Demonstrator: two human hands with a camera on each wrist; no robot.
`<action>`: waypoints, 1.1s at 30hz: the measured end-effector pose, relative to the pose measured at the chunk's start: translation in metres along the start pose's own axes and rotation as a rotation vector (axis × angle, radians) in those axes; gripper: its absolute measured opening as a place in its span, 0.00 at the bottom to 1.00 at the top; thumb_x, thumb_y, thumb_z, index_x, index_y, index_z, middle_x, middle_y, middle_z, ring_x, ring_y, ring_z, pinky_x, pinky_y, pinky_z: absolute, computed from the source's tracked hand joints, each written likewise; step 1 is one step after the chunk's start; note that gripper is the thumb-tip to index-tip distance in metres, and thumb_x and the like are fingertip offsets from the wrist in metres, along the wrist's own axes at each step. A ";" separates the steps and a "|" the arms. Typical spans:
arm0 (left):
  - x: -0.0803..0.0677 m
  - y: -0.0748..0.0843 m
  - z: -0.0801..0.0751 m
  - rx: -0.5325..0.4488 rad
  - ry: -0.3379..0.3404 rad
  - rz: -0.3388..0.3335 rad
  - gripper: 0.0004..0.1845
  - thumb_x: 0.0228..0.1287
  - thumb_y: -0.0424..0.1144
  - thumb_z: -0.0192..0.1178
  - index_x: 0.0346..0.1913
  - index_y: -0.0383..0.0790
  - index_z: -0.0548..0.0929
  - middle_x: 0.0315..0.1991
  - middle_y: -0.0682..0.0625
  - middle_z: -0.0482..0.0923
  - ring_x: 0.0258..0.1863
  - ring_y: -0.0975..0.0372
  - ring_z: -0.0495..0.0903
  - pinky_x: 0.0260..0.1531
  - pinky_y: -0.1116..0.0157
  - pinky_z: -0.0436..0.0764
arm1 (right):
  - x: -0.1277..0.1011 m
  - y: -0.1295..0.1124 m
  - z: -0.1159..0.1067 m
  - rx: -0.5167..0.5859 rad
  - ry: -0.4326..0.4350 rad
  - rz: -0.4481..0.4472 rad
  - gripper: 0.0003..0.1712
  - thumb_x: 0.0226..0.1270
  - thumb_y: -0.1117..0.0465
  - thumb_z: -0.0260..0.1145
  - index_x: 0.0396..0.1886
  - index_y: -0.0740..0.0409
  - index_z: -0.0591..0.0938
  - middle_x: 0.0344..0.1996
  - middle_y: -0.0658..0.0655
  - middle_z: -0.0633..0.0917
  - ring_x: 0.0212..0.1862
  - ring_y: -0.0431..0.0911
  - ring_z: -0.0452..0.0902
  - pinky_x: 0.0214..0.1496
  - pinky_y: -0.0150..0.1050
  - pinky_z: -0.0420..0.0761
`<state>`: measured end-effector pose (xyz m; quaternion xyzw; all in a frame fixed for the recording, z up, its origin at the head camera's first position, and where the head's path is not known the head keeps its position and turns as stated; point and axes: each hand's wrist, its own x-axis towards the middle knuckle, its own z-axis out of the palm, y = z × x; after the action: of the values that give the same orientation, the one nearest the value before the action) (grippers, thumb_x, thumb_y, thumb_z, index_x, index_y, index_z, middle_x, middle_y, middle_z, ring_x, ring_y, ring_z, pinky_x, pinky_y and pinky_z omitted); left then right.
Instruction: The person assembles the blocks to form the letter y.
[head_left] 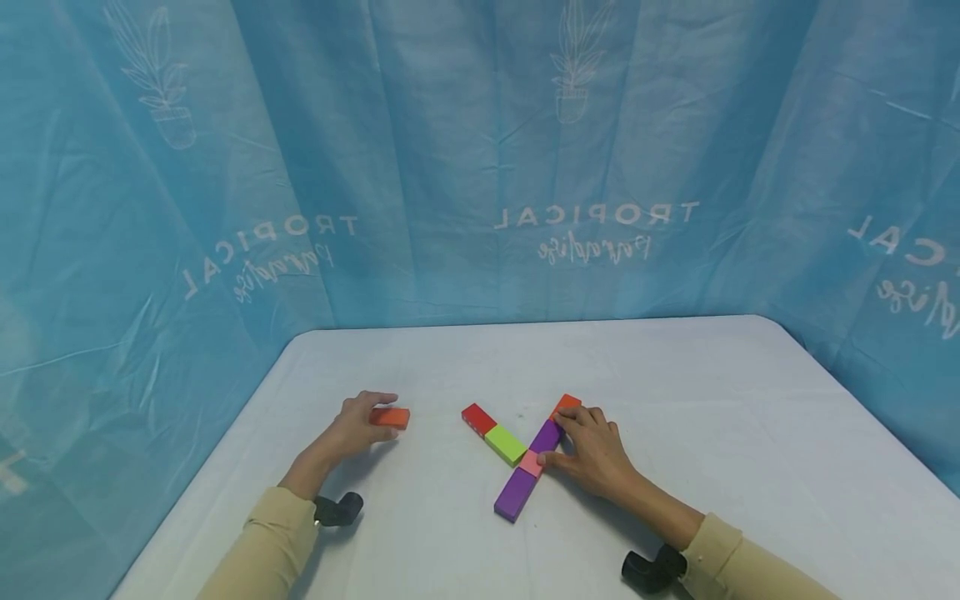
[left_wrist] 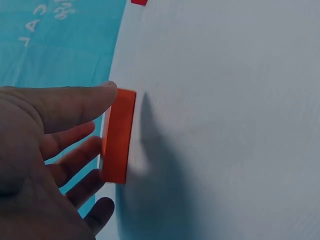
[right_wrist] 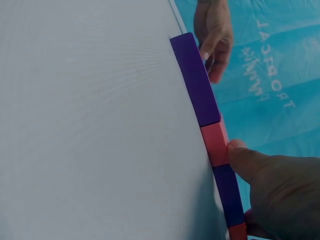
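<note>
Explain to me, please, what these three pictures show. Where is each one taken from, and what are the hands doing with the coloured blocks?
No machine is here: a person works with two bare hands at a white table before a blue curtain.

The wide picture comes from a camera on the person's head, looking down. The other two come from small cameras worn on each wrist, so they look sideways and very close.

The left hand grips an orange block; the left wrist view shows the thumb on its top end.

The right hand rests on a row of blocks: purple block, pink block, a second purple one and an orange end block. Its thumb touches the pink one.

A red block and a green block form another row.
</note>
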<state>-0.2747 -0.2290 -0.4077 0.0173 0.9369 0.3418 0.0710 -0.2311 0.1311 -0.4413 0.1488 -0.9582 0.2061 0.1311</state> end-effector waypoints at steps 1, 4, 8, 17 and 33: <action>0.000 -0.001 0.000 -0.007 -0.002 0.003 0.32 0.56 0.35 0.64 0.65 0.42 0.69 0.62 0.38 0.64 0.59 0.47 0.64 0.54 0.48 0.72 | 0.000 0.000 0.000 -0.002 0.000 0.000 0.40 0.48 0.41 0.72 0.57 0.61 0.78 0.56 0.56 0.77 0.58 0.53 0.67 0.50 0.50 0.68; 0.001 -0.007 -0.001 -0.021 -0.007 0.013 0.31 0.56 0.34 0.64 0.65 0.41 0.69 0.61 0.38 0.65 0.59 0.48 0.64 0.55 0.48 0.71 | 0.000 0.000 0.000 -0.006 -0.005 0.007 0.41 0.48 0.41 0.72 0.58 0.61 0.77 0.57 0.56 0.77 0.59 0.54 0.67 0.51 0.50 0.68; 0.003 -0.011 -0.002 -0.024 -0.013 0.020 0.31 0.56 0.34 0.64 0.64 0.41 0.70 0.61 0.39 0.66 0.60 0.48 0.63 0.58 0.47 0.69 | 0.000 0.000 0.000 -0.009 -0.010 0.012 0.41 0.48 0.41 0.72 0.59 0.60 0.77 0.57 0.56 0.76 0.59 0.53 0.66 0.52 0.51 0.68; 0.010 -0.015 -0.001 -0.024 -0.013 0.005 0.28 0.55 0.32 0.63 0.62 0.41 0.73 0.60 0.40 0.67 0.61 0.48 0.63 0.62 0.45 0.65 | 0.001 0.001 0.001 -0.017 -0.011 0.008 0.41 0.49 0.41 0.72 0.59 0.61 0.77 0.57 0.57 0.76 0.59 0.54 0.66 0.52 0.51 0.68; 0.012 -0.011 0.003 -0.042 0.042 -0.038 0.22 0.57 0.31 0.61 0.57 0.41 0.76 0.59 0.41 0.68 0.62 0.48 0.65 0.62 0.45 0.65 | 0.000 0.000 0.001 -0.011 -0.005 0.003 0.42 0.48 0.41 0.72 0.59 0.61 0.77 0.57 0.56 0.76 0.59 0.53 0.67 0.52 0.51 0.68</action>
<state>-0.2862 -0.2341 -0.4188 -0.0091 0.9311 0.3601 0.0582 -0.2314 0.1311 -0.4419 0.1471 -0.9599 0.2005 0.1295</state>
